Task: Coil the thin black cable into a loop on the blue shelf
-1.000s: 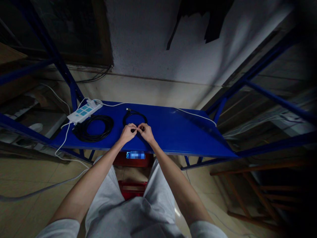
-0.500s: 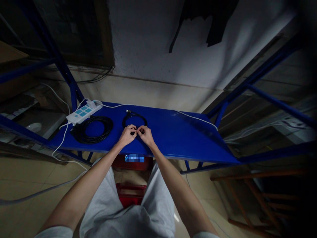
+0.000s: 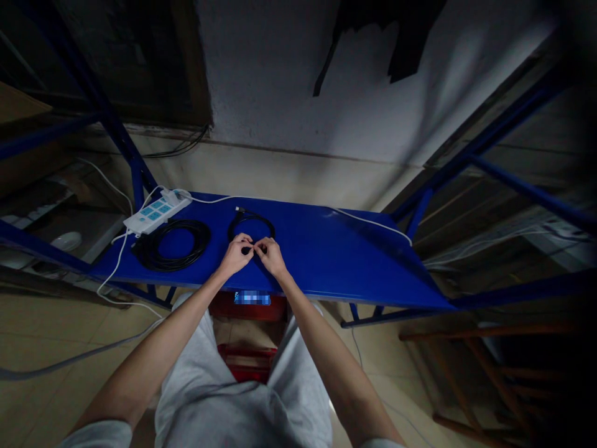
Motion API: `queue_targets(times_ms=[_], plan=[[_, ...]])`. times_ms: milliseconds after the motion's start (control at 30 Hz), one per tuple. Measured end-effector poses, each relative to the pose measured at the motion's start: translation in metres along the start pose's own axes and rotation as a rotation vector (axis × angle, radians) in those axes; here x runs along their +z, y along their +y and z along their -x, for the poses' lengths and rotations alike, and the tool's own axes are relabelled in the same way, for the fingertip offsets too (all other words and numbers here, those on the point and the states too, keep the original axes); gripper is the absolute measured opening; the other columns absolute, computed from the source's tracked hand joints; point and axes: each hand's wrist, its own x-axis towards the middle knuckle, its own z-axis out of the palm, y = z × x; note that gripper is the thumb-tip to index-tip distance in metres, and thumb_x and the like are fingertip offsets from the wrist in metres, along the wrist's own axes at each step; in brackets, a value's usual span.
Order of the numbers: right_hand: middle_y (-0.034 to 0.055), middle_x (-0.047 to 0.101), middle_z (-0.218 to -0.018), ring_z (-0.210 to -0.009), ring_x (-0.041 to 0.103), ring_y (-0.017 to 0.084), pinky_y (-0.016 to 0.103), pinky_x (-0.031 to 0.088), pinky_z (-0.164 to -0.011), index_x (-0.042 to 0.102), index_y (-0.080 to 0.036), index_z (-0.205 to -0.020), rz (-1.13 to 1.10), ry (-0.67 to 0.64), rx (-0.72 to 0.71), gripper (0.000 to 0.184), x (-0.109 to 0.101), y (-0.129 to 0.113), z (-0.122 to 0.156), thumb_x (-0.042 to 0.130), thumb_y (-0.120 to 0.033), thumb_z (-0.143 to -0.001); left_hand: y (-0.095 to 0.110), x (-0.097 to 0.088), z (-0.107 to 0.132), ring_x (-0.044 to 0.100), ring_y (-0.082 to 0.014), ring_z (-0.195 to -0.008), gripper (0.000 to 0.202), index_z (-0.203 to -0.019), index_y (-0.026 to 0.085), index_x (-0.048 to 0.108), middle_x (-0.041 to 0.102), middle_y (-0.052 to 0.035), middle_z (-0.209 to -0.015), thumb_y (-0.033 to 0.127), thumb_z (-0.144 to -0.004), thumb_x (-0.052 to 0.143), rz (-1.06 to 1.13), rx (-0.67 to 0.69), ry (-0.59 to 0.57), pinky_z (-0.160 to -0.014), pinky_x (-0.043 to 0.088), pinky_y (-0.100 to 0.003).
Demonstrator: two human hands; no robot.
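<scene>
Little has moved since a second ago: the left hand (image 3: 237,254) and right hand (image 3: 271,256) have only edged closer together. Their fingertips meet, each grip pinched on the near side of the small black cable coil (image 3: 250,218). The coil lies flat on the blue shelf (image 3: 326,249), right of a larger coil (image 3: 172,244).

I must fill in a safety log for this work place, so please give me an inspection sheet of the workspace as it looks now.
Surface: blue metal shelf, dimly lit.
Things in hand: small black cable coil lies flat on the shelf.
Clutter: large black cable coil and white power strip at the left end.
Hands: left hand and right hand meet, fingers pinched on the small coil's near edge.
Cables: white cable runs along the shelf's back; its end is not seen.
Surroundings: wall behind, red crate below, wooden frame at the right.
</scene>
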Motion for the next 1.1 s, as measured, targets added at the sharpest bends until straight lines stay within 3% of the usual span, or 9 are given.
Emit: queue_targets(times_ms=[333, 633, 967, 1100], plan=[[0.0061, 0.063, -0.091, -0.088, 0.054, 0.022, 0.034, 0.039, -0.08, 0.062, -0.02, -0.088, 0.16, -0.02, -0.035, 0.012, 0.001, -0.003, 0.004, 0.052, -0.016, -0.094, -0.001, -0.003, -0.001, 0.064, -0.0189, -0.099, 0.009, -0.077, 0.019, 0.065, 0.063, -0.0055, -0.102, 0.01, -0.079, 0.065, 0.045, -0.016, 0.057, -0.093, 0.051, -0.035], [0.0087, 0.06, -0.094, -0.089, 0.051, 0.025, 0.036, 0.036, -0.077, 0.053, -0.02, -0.092, 0.286, -0.038, -0.052, 0.013, 0.0, -0.012, 0.006, 0.044, -0.013, -0.095, -0.005, 0.0, 0.001, 0.063, -0.0203, -0.096, 0.009, -0.081, 0.02, 0.062, 0.066, -0.0049, -0.095, 0.013, -0.087, 0.061, 0.035, -0.008, -0.018, -0.093, 0.049, -0.037], [0.0082, 0.058, -0.094, -0.088, 0.049, 0.024, 0.035, 0.035, -0.076, 0.049, -0.02, -0.091, 0.331, -0.074, -0.033, 0.012, -0.002, -0.014, 0.004, 0.043, -0.009, -0.09, 0.003, -0.004, 0.001, 0.06, -0.0196, -0.095, 0.013, -0.082, 0.02, 0.058, 0.064, -0.0042, -0.096, 0.008, -0.086, 0.056, 0.024, 0.027, -0.042, -0.091, 0.048, -0.035], [0.0082, 0.058, -0.095, -0.09, 0.049, 0.025, 0.035, 0.035, -0.077, 0.05, -0.02, -0.092, 0.322, -0.072, -0.033, 0.014, -0.001, -0.012, 0.004, 0.043, -0.008, -0.089, 0.006, -0.004, 0.002, 0.058, -0.0213, -0.097, 0.012, -0.081, 0.021, 0.058, 0.066, -0.0042, -0.096, 0.01, -0.087, 0.057, -0.09, 0.023, -0.044, -0.092, 0.046, -0.037]])
